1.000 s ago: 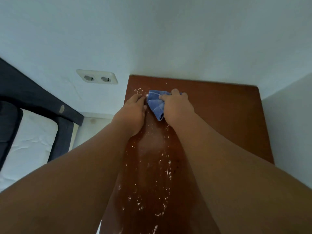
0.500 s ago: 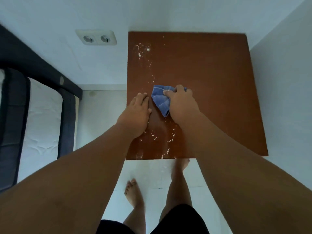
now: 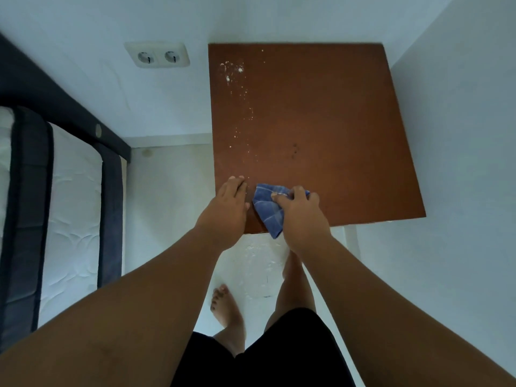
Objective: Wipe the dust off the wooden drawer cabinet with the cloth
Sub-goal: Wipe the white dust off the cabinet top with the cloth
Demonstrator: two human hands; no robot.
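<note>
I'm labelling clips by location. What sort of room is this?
Probably a bedroom: a quilted white mattress in a dark bed frame stands beside the wooden drawer cabinet, with a double wall socket on the white wall.

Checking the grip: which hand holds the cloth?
The right hand grips the blue cloth; the left hand rests flat, empty, on the cabinet top.

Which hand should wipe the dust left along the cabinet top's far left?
Right. The right hand already grips the cloth; the left hand lies flat and empty on the cabinet top, nearer the dust.
</note>
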